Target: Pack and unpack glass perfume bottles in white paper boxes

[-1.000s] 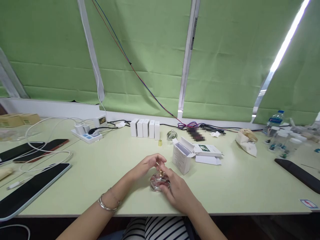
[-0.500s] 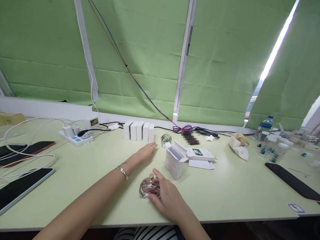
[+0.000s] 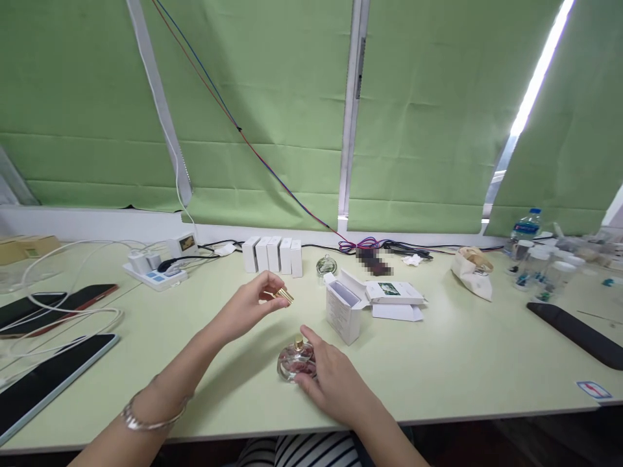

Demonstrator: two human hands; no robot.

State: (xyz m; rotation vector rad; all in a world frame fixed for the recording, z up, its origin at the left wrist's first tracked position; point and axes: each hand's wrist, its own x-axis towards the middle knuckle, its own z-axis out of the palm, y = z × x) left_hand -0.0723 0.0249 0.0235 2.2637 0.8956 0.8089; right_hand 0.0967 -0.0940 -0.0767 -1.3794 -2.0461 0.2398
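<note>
Between the thumb and fingers of my left hand point(image 3: 257, 299) is a small gold bottle cap point(image 3: 285, 296), held above the table. My right hand point(image 3: 331, 379) curls around the right side of a round glass perfume bottle point(image 3: 295, 362), which has a gold neck and stands upright on the table. Just beyond my right hand stands an open white box point(image 3: 343, 311) with its flaps up. A second round glass bottle point(image 3: 326, 266) stands farther back, greenish in tint.
Several slim white boxes point(image 3: 272, 256) stand in a row at the back. A flat white box point(image 3: 392, 293) lies to the right. At the left are a power strip point(image 3: 156, 275), cables and phones point(image 3: 53, 383). Clear jars point(image 3: 535, 266), a cloth bag point(image 3: 472, 272) and a black slab point(image 3: 574, 334) lie right.
My left hand has come back from near the slim boxes toward me, now raised with the gold cap pinched in it. My right hand stays at the perfume bottle.
</note>
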